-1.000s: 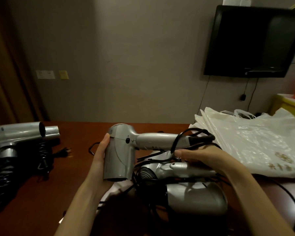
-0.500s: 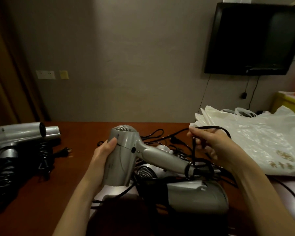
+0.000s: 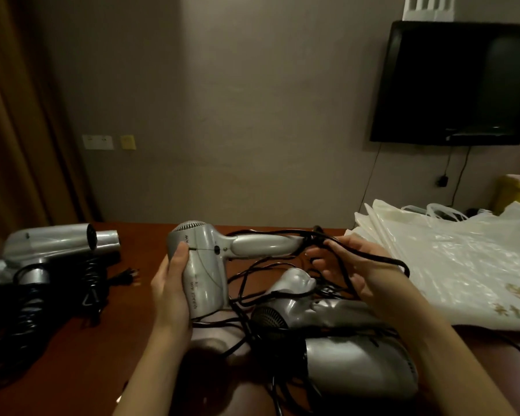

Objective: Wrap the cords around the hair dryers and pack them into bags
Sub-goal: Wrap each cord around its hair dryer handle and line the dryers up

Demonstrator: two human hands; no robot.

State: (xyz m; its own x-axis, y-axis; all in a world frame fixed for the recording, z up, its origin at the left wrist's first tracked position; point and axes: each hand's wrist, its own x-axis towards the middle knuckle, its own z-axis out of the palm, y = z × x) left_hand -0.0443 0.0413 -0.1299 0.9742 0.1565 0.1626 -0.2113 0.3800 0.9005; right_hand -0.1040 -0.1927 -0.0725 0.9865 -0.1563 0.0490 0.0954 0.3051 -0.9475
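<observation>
A silver hair dryer is held above the brown table, barrel pointing down and handle pointing right. My left hand grips its barrel from the left. My right hand holds the dryer's black cord at the handle's end, with a loop running over the fingers. More silver dryers lie in a tangle of cords under my hands. White plastic bags lie flat on the right.
On the left of the table lie two silver dryers with coiled black cords and a plug. A black TV hangs on the wall at the right. A curtain hangs at the far left.
The dryer's handle has swung up from a downward slant to level. My right hand has carried the cord lower and closer to the handle's end.
</observation>
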